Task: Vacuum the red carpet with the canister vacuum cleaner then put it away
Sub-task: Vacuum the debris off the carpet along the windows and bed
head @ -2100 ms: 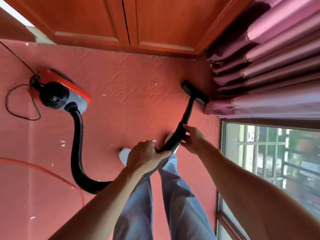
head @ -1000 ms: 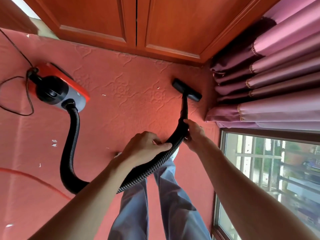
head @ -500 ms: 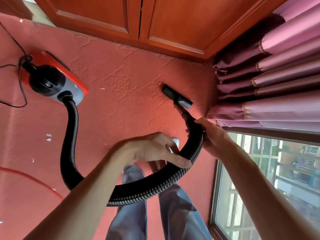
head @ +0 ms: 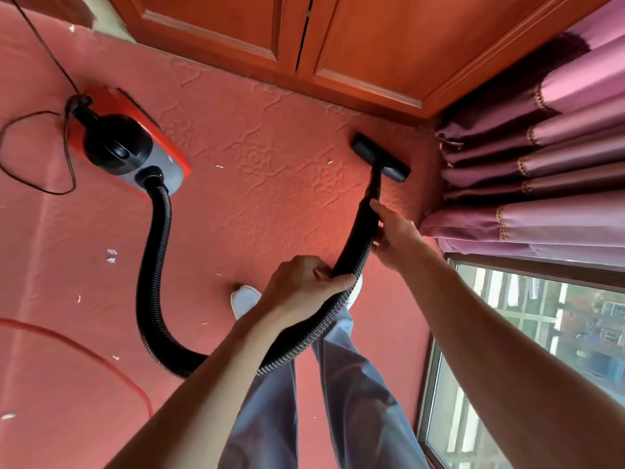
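I see left hand curled round hose, well right of canister | right hand wrapped on the hose end, farther right of canister | nozzle flat on carpet, well apart from canister | canister on carpet, hose plugged in | cord loops just left of canister

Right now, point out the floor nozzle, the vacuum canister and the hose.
floor nozzle (head: 378, 156), head view, on its black top.
vacuum canister (head: 116, 145), head view, on its black dome.
hose (head: 154, 265), head view, on the ribbed stretch below the canister.
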{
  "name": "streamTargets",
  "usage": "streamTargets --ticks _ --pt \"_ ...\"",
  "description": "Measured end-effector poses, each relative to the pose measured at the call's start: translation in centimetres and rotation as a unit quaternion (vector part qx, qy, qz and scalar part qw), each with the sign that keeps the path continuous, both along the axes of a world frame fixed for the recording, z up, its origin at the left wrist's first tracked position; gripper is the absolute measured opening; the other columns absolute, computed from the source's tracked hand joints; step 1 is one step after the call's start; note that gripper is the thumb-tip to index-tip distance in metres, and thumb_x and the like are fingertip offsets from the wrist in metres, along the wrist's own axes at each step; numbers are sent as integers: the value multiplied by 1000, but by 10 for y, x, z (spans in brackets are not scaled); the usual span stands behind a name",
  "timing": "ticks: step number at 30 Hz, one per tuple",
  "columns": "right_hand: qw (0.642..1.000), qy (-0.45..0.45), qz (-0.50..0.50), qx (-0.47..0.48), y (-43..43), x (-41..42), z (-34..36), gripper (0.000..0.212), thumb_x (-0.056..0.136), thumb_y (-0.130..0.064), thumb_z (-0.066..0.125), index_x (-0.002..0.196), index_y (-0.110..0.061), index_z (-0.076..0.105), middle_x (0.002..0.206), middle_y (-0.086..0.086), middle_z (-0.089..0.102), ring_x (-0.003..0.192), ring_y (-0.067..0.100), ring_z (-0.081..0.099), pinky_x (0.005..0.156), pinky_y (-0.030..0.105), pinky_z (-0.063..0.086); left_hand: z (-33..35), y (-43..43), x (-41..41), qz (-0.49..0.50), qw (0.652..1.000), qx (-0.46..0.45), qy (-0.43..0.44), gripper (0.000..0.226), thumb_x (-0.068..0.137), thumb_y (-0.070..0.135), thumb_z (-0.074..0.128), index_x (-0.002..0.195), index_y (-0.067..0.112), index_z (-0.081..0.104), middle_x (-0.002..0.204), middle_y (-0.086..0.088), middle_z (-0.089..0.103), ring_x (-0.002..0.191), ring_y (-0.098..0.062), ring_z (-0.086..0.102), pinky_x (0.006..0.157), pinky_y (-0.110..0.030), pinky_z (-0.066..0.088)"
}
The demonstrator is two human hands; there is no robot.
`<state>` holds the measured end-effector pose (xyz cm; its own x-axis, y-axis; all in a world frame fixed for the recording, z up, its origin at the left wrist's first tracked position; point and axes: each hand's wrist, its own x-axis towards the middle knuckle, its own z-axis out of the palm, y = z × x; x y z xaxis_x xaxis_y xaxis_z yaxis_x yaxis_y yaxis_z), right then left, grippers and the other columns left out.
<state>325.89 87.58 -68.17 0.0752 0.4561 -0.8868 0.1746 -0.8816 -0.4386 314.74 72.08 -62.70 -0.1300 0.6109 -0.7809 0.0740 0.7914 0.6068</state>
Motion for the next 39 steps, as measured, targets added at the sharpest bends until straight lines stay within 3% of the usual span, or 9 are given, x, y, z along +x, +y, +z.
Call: streamTargets --ticks 6,10,13,18,23,29,32,36,39 --pt "1000 6 29 7 -12 -19 18 40 84 -21 70 114 4 62 79 13 62 62 21 60 56 28 50 21 2 -33 -29 992 -17 -121 41 72 51 84 86 12 77 79 -2 79 76 -20 77 78 -37 63" --pt "997 3 76 -17 -39 -24 39 36 85 -16 67 111 10 64 86 19 61 63 24 60 56 28 49 32 -10 -57 -98 972 -70 -204 42 68 40 90 86 6 75 76 -10 78 72 -26 76 71 -39 63" --pt "994 7 105 -24 -54 -22 52 40 85 -13 67 111 17 62 86 21 60 69 28 58 62 34 47 37 -25 -72 -141 959 -77 -235 61 54 47 94 91 3 75 82 -16 77 77 -31 75 76 -46 63" --pt "992 24 118 -44 -63 -25 51 38 89 -14 64 113 16 60 91 22 59 69 25 59 50 26 49 36 -38 -83 -126 963 -63 -228 50 63 47 91 86 5 76 80 -12 77 78 -28 74 70 -34 61" --pt "991 -37 121 -33 -61 -37 29 39 91 -20 65 115 11 63 93 21 63 72 25 59 60 30 46 15 -47 -62 -67 987 -64 -131 38 73 56 82 82 19 76 80 0 78 80 -21 76 81 -40 62" --pt "994 10 108 6 -52 -71 22 18 88 -20 67 97 -3 66 78 9 66 66 18 61 56 27 48 8 -61 -43 30 997 -21 -67 36 77 53 79 91 21 72 81 5 74 79 -14 72 66 -30 54" --pt "992 42 115 10 -62 -99 26 17 89 -19 66 95 -5 62 69 5 61 61 16 58 53 26 47 12 -76 -61 68 995 -22 -72 29 77 47 82 86 21 72 81 -1 75 85 -22 74 78 -43 59" --pt "982 48 180 14 -85 -130 30 18 86 -22 68 92 -6 62 65 3 59 61 16 55 59 28 43 29 -102 -98 97 988 -37 -117 19 81 33 82 82 17 74 72 3 74 77 -19 74 62 -27 59" --pt "969 27 244 -2 -109 -146 33 15 86 -21 68 87 -7 62 66 5 60 63 17 54 64 30 40 41 -124 -118 77 984 -64 -147 16 81 30 82 83 15 76 82 -3 78 85 -24 76 72 -34 62"
